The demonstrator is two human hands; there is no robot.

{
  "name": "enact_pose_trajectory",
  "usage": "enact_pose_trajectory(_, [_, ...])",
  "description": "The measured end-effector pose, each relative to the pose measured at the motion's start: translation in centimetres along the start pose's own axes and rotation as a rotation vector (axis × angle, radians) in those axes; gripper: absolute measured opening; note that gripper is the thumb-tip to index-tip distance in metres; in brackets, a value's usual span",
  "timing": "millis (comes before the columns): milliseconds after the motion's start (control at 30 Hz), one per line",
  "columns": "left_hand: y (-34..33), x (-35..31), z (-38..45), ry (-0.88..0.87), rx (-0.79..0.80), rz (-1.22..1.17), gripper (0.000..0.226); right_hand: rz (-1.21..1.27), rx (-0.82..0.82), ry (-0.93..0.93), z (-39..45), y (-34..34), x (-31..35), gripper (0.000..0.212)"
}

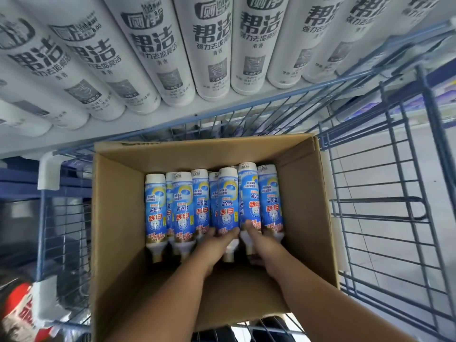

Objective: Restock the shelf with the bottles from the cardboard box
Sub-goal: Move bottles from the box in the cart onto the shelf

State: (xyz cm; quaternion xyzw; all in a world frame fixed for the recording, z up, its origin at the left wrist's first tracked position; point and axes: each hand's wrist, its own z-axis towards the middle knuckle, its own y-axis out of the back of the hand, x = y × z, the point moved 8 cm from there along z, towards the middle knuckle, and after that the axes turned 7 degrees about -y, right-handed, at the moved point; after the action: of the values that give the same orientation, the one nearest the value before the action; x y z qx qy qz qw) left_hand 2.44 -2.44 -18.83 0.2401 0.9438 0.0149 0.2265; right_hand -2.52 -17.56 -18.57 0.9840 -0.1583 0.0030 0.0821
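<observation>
An open cardboard box (118, 218) sits in a blue wire cart and holds several blue-and-white bottles (182, 206) lying side by side, necks toward me. My left hand (218, 239) curls round the lower end of a middle bottle (228, 201). My right hand (257, 236) grips the lower end of the bottle (249, 193) just to its right. Above the cart runs the white shelf (148, 127), lined with a row of tall white bottles (212, 45).
The blue wire cart (385, 193) surrounds the box, its folding seat grille at the right. A red-and-white package (22, 309) lies at the lower left outside the cart. Grey floor shows through the cart's right side.
</observation>
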Motion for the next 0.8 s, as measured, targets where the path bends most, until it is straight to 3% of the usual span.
enact_pose_trajectory(100, [1.4,-1.2,-1.1,-0.036,-0.03,-0.02,0.05,-0.086,0.119,0.057,-0.4,-0.5,0.5,0.063])
enact_pose_trajectory(167, [2.2,-2.2,-2.0,-0.047,-0.07,-0.02,0.058,-0.059,0.156,0.082,-1.1,-0.5,1.1,0.064])
enact_pose_trajectory(367, [2.9,-4.5,-6.3,-0.061,-0.136,-0.107,0.078,0.059,0.127,0.128,-6.0,0.6,2.0,0.06])
enact_pose_trajectory(600, [3.7,-6.2,-15.2,-0.121,-0.19,-0.086,0.073,-0.118,0.067,0.328,-14.7,3.6,1.7,0.057])
enact_pose_trajectory(700, [5.0,-7.4,-19.0,-0.171,-0.261,-0.09,0.075,-0.188,0.039,0.402,-18.2,4.6,1.9,0.066])
enact_pose_trajectory(800, [6.3,-8.5,-22.6,-0.237,-0.351,-0.127,0.077,-0.208,0.049,0.51,-22.5,4.2,2.2,0.06])
